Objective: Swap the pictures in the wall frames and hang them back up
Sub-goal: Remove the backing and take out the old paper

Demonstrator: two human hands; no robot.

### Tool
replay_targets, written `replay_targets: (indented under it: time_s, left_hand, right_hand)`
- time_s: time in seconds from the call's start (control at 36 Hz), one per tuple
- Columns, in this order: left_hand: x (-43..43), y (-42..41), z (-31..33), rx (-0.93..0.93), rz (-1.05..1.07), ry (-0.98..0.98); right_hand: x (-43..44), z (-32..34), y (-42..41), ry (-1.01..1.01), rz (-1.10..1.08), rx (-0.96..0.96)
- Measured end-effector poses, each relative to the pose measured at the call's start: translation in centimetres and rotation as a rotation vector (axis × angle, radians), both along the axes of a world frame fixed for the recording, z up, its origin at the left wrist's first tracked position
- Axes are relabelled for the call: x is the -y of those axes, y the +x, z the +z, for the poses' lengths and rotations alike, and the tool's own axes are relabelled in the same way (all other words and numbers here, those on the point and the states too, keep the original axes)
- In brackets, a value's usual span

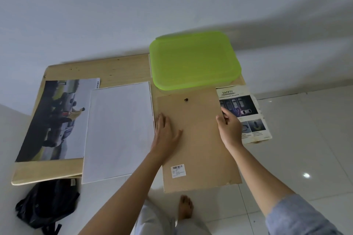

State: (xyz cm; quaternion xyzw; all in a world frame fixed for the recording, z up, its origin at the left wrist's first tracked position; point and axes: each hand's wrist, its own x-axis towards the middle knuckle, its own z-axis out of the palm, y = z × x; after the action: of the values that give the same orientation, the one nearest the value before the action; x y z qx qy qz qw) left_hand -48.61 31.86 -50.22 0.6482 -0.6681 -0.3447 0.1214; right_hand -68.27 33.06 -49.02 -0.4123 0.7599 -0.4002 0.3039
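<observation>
A brown frame backing board lies face down on the wooden table, with a small dark hanger near its far end and a barcode sticker near me. My left hand rests flat on the board's left edge, fingers spread. My right hand grips the board's right edge. A car picture lies at the table's left. A white sheet lies between it and the board. A "SAFETY" printed picture lies partly under the board's right side.
A green plastic lid or container sits at the table's far right, against the white wall. A black bag lies on the tiled floor below the table's near left corner. My bare foot stands under the board's overhanging end.
</observation>
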Motion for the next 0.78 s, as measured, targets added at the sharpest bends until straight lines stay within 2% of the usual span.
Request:
replay_targets:
  time_s: [0.36,0.58,0.78]
  left_hand:
    - [-0.7,0.5,-0.8,0.148,-0.067,-0.048]
    - [-0.8,1.0,-1.2,0.222,-0.123,-0.041]
    - [-0.7,1.0,-1.0,0.227,-0.126,-0.024]
  right_hand:
    - [-0.6,-1.0,3.0,0.065,0.175,-0.200]
    - [-2.0,-2.1,4.0,0.114,0.314,-0.401]
    - [-2.0,-2.0,4.2,0.140,0.334,-0.473]
